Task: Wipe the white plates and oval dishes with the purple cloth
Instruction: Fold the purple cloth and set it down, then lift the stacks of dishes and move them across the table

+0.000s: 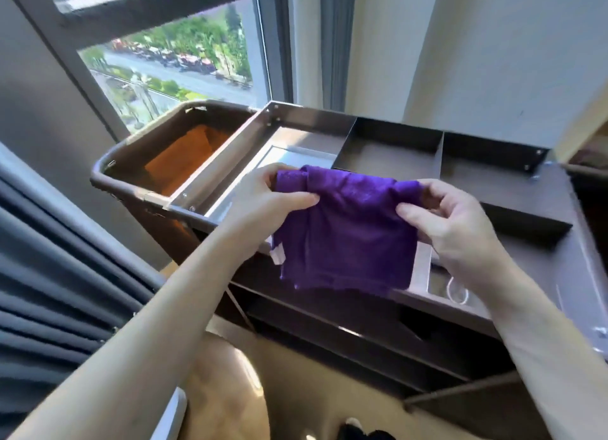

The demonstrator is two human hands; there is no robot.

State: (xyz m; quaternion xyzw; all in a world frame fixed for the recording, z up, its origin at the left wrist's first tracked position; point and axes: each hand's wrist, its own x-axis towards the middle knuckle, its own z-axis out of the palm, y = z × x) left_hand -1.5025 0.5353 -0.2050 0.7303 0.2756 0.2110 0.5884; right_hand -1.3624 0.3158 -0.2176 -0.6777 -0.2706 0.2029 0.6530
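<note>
Your L hand (263, 196) and R hand (450, 219) each pinch 1 purple cloth (345, 235) by a top corner, thumbs in front, fingers curled behind. Cloth hangs folded over the top of the brown cart (543, 209), just in front of its 2 open compartments (388, 156). 1 fabric bin (141, 137) w/ orange lining sits at cart's L end.

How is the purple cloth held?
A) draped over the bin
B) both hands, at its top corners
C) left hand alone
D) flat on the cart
B: the left hand and right hand each pinch a top corner of the purple cloth, which hangs between them.
</note>
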